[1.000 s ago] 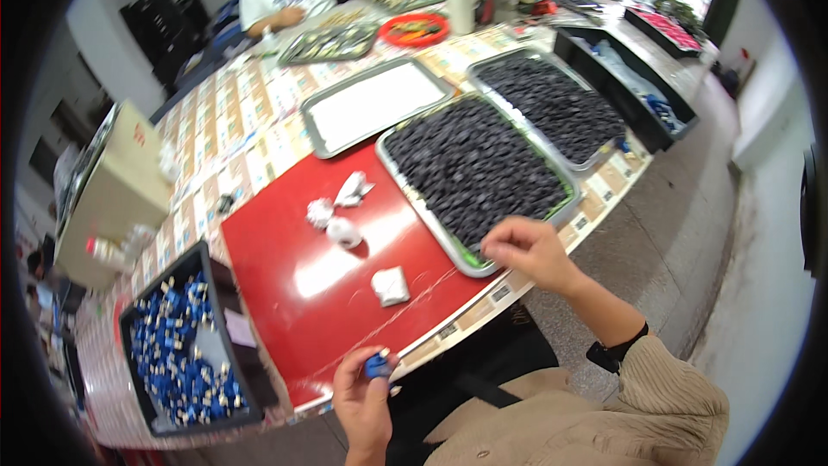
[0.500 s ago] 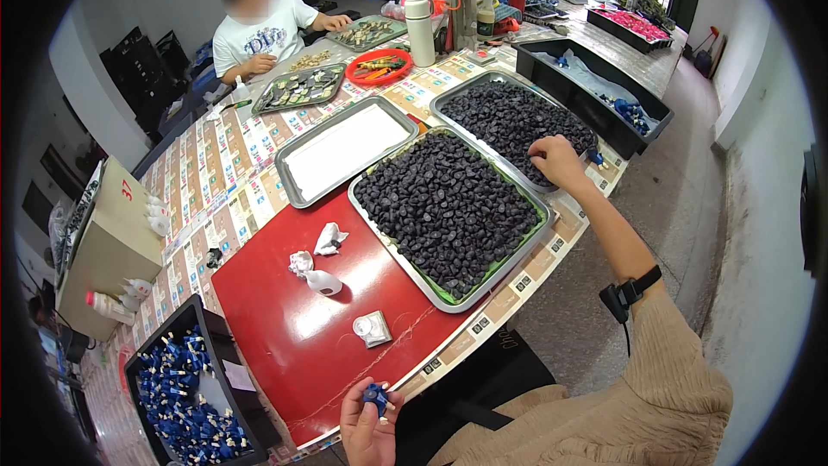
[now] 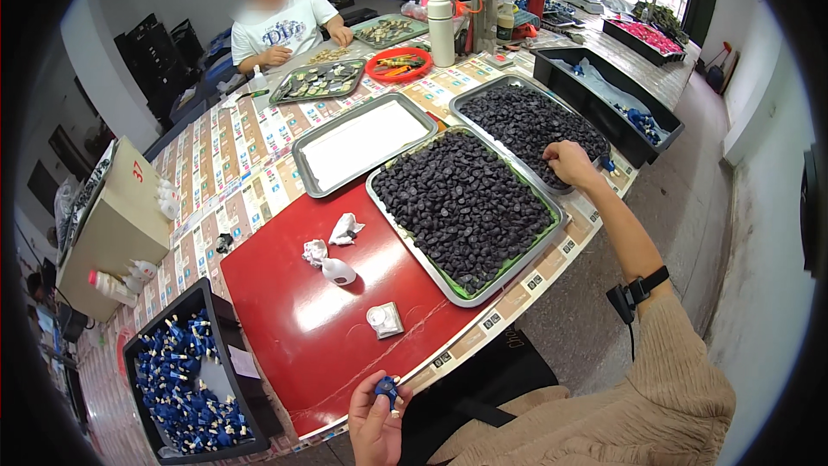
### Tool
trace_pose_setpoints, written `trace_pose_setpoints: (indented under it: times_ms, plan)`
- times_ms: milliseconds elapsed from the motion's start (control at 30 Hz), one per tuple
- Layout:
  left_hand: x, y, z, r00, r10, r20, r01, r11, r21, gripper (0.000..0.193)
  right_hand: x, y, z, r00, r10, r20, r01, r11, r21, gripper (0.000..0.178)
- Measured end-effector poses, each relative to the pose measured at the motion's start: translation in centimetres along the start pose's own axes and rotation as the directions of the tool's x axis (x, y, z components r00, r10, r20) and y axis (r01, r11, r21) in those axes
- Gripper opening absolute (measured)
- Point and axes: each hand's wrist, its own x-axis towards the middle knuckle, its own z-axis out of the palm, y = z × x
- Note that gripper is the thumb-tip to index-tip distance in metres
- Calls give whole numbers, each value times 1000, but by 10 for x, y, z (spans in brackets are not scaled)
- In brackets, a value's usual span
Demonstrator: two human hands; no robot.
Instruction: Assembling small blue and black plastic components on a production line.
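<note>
Low at the front edge of the table, my left hand (image 3: 373, 425) is closed round a small blue figure (image 3: 387, 390) with cream-coloured limb ends. My right hand (image 3: 571, 164) reaches over the far tray of black pieces (image 3: 524, 116), its fingers bent together at the near right part of the heap. Whatever its fingertips pinch is hidden. A nearer metal tray (image 3: 466, 299), lined with green, holds a heap of small dark rounded pieces (image 3: 461, 207). Beside the far tray's right corner lies another blue piece (image 3: 610, 166).
On the red board (image 3: 293, 328) stand a white squeeze bottle (image 3: 339, 272), crumpled tissue (image 3: 347, 229) and a small square block (image 3: 385, 320). A black bin (image 3: 226, 311) of blue figures sits at left, another bin (image 3: 595, 108) at far right. A co-worker (image 3: 280, 26) sits across the table.
The whole view has shifted slightly, with things now a little further right. My right hand stays at the far tray, and my left still holds the blue figure, turned a little.
</note>
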Motion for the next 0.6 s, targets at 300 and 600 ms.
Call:
trace_pose_setpoints:
  times_ms: [300, 600]
  plan:
    - [2, -1, -8, 1000, 22, 5, -22, 999, -36, 33, -15, -28, -20, 996, 16, -86, 3, 974, 227, 21]
    - [1, -7, -14, 999, 12, 34, -11, 1000, -19, 34, -71, -128, -29, 915, -225, 336, -175, 531, 829, 22]
